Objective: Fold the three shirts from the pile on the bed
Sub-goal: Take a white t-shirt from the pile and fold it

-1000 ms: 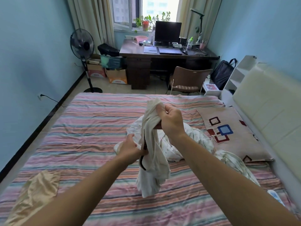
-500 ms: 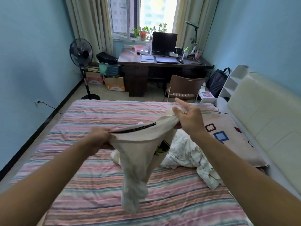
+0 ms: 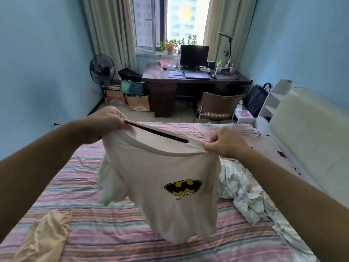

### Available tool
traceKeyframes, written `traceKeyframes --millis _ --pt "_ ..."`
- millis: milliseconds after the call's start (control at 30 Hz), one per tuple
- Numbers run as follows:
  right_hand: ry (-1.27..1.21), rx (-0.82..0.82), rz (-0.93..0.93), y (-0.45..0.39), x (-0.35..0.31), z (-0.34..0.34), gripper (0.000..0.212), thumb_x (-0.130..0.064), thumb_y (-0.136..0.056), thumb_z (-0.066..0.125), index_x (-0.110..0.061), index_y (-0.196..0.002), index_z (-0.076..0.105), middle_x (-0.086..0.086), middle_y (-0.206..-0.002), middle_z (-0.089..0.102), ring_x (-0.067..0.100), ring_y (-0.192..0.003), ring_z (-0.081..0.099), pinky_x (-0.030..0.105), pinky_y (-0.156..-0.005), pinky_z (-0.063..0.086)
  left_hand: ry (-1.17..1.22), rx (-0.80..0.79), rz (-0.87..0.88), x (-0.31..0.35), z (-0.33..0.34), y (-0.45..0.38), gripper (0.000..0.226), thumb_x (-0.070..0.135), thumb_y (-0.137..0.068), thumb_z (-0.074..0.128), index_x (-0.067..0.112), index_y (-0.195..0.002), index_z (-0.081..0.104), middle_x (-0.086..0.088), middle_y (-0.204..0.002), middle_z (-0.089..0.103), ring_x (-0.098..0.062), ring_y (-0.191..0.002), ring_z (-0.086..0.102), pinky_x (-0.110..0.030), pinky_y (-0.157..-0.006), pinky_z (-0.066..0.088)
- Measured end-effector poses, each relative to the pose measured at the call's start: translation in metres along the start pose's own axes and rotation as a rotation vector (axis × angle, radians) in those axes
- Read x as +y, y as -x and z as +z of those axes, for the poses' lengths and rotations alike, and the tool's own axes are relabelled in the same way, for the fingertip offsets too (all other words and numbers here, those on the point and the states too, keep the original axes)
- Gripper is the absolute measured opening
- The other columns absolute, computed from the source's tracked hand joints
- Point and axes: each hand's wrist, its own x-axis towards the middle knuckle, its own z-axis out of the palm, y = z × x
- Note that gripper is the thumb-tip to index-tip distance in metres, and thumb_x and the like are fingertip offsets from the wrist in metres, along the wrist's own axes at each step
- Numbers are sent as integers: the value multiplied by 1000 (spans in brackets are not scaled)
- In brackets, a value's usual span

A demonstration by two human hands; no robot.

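Both hands are closed on the neckline of a white shirt (image 3: pixel 160 190): the left hand (image 3: pixel 105 125) pinches one end, the right hand (image 3: pixel 225 142) the other. It is held up above the bed (image 3: pixel 113 233) so that the body hangs free and its front can be seen. Two more garments are left on the bed: a cream one (image 3: pixel 43 237) left of the shirt, a white crumpled one (image 3: pixel 243 190) right of it.

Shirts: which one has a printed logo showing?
The white shirt held up by both hands, with a black-and-yellow bat logo. The cream one at left and the crumpled pale one at right show none.
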Motion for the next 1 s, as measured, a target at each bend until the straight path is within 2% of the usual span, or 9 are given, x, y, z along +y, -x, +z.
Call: traceKeyframes --millis 133,200,300,467,633,700,800,900,1000 --pt "44 183 1 0 0 -9 22 -30 -77 69 -18 -59 65 -1 -63 62 19 -69 58 26 -63 38 -153 -99 6 -2 -8 12 20 2 -82 66 -17 -88 71 -20 -72 56 -24 -56 49 -22 -42 43" --pt "-151 197 -2 -3 4 -9 22 -20 -84 64 -14 -63 60 4 -64 58 19 -67 52 28 -65 37 -145 -46 34 -4 -11 17 21 1 -84 63 -19 -80 68 -16 -66 48 -21 -52 40 -19 -35 34" --pt "-621 134 27 -1 8 -5 22 -10 -94 53 -11 -72 53 7 -64 49 20 -62 47 36 -62 45 -46 109 91 -11 -13 18 30 -10 -89 46 -8 -63 61 -14 -64 48 -24 -57 44 -13 -35 43" --pt "-868 62 11 4 2 7 27 -13 -100 51 -18 -74 50 -2 -64 44 7 -54 39 15 -44 34 278 241 19 -29 -3 16 33 -1 -93 35 9 -62 42 -8 -63 33 -21 -55 34 -24 -45 38" --pt "-816 -104 -86 13 4 1 19 -25 -87 72 -9 -87 63 6 -77 61 4 -63 56 9 -56 46 320 353 -15 -40 -6 15 25 7 -90 45 13 -66 48 -9 -70 42 -22 -63 41 -30 -57 31" --pt "-694 -238 -126 15 8 -6 41 -27 -76 80 6 -98 68 22 -89 68 17 -79 64 23 -72 53 157 292 13 -43 -11 16 27 6 -91 48 10 -65 46 -10 -68 40 -22 -62 39 -31 -56 30" --pt "-474 -354 -179 17 11 -12 30 -10 -74 84 3 -99 74 22 -100 73 22 -88 66 37 -85 53 -96 191 111 -47 -20 17 38 7 -96 49 7 -58 48 -8 -59 38 -20 -55 35 -30 -52 26" --pt "-374 -285 -237 14 5 -11 22 -8 -76 82 2 -95 76 22 -96 74 20 -82 65 35 -80 51 -171 118 190 -49 -28 22 48 17 -96 54 3 -51 52 3 -44 42 -10 -44 40 -22 -45 32" --pt "-275 -217 -297 8 0 -10 23 -19 -75 83 -2 -88 75 21 -88 74 31 -76 65 44 -74 53 -281 63 287 -46 -32 25 62 46 -70 57 -16 -67 64 -12 -57 51 -21 -56 45 -28 -57 34"
